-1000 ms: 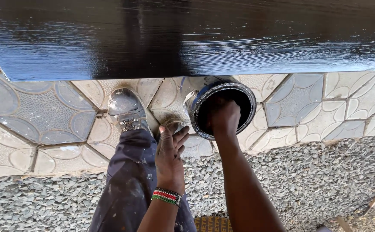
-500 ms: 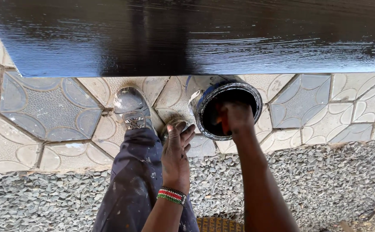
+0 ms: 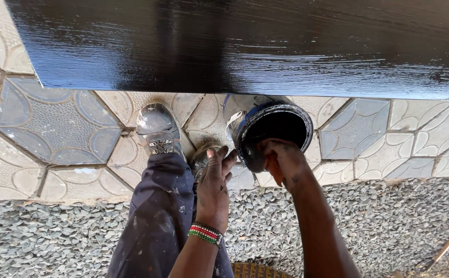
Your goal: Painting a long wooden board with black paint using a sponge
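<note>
A round metal paint tin (image 3: 273, 128) with black paint inside stands on the patterned paving, just below a glossy, wet black board (image 3: 235, 46). My right hand (image 3: 283, 162), smeared with black, has its fingers curled over the tin's near rim; what lies under the fingers is hidden. My left hand (image 3: 214, 188), with a beaded bracelet at the wrist, rests flat on my knee in paint-spotted trousers (image 3: 157, 221), holding nothing, fingers slightly apart.
My two paint-stained shoes (image 3: 155, 128) stand on the hexagonal paving tiles (image 3: 44, 134) left of the tin. A strip of grey gravel (image 3: 399, 226) runs along the near side. A thin stick (image 3: 438, 255) lies at the lower right.
My right hand has drawn back from over the tin's mouth to its near rim. My left hand stays on the knee.
</note>
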